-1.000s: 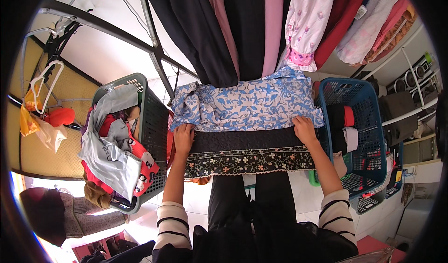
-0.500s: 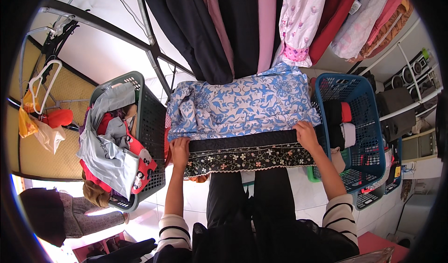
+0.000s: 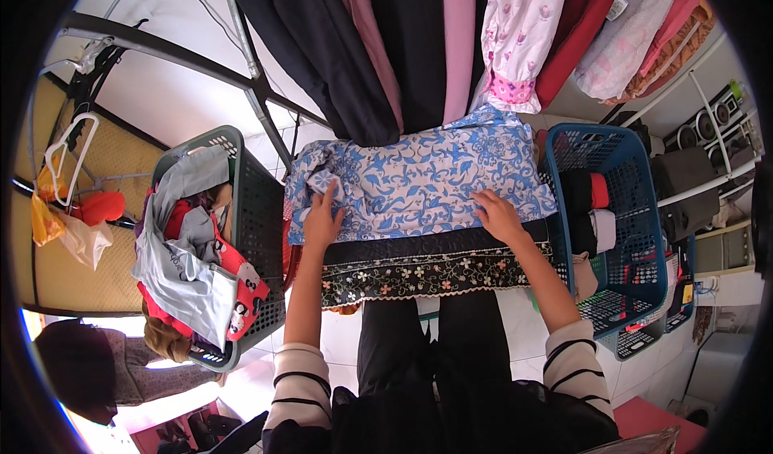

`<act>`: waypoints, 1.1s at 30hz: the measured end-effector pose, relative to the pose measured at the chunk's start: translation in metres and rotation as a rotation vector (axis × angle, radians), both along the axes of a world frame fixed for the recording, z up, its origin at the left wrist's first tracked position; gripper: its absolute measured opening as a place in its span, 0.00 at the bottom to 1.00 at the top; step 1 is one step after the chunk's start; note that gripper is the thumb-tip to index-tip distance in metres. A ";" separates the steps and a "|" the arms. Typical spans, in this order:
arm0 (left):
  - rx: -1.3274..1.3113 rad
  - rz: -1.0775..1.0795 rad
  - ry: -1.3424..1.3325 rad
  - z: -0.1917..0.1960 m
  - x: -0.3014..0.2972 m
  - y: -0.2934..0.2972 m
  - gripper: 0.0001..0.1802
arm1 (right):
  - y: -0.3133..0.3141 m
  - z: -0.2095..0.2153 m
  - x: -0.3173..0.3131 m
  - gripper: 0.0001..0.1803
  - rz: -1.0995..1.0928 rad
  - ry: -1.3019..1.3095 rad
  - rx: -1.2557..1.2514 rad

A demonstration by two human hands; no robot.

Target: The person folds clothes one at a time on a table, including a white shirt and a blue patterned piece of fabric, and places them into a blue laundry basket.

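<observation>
A white garment with a blue floral pattern (image 3: 419,180) lies spread in front of me, its left end bunched. Under its near edge runs a black cloth with a flower-embroidered border (image 3: 427,273). My left hand (image 3: 324,219) rests on the left part of the patterned garment, fingers stretched out toward the bunched fabric. On the right part lies my right hand (image 3: 498,216), its fingers apart and touching the cloth near its front edge. Neither hand grips anything that shows.
A dark green basket (image 3: 270,204) heaped with clothes stands at the left. To the right is a blue basket (image 3: 644,196) holding several folded items. Garments (image 3: 423,43) hang from above at the far side. A white hanger (image 3: 58,160) hangs at the far left.
Both hands have let go of the cloth's near corners and moved farther forward onto the patterned garment. The right hand has also shifted left.
</observation>
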State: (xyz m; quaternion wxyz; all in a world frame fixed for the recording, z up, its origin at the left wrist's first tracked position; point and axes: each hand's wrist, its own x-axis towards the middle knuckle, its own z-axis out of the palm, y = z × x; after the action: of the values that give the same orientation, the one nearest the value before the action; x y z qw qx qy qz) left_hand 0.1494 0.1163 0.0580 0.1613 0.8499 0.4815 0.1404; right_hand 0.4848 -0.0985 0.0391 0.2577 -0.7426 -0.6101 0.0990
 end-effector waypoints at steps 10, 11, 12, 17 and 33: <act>0.265 0.074 -0.190 -0.024 0.011 0.044 0.15 | 0.019 -0.020 -0.009 0.07 -0.185 0.038 0.077; 0.218 0.076 -0.188 -0.026 0.011 0.043 0.17 | 0.019 -0.023 -0.011 0.10 -0.199 -0.006 0.092; 0.171 0.077 -0.186 -0.029 0.011 0.040 0.19 | 0.017 -0.026 -0.016 0.13 -0.212 -0.051 0.109; 0.399 0.184 -0.306 0.001 0.040 -0.020 0.28 | -0.001 -0.010 -0.040 0.24 -0.252 -0.062 0.257; 0.080 -0.292 0.105 -0.046 -0.040 -0.033 0.34 | -0.081 -0.029 0.077 0.37 -0.163 -0.240 -0.163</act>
State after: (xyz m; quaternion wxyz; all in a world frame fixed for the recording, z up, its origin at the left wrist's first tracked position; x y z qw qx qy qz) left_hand 0.1090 0.0829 0.0121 0.1206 0.9229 0.3545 0.0901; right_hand 0.5622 -0.1793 0.0105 0.1292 -0.8146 -0.5642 0.0376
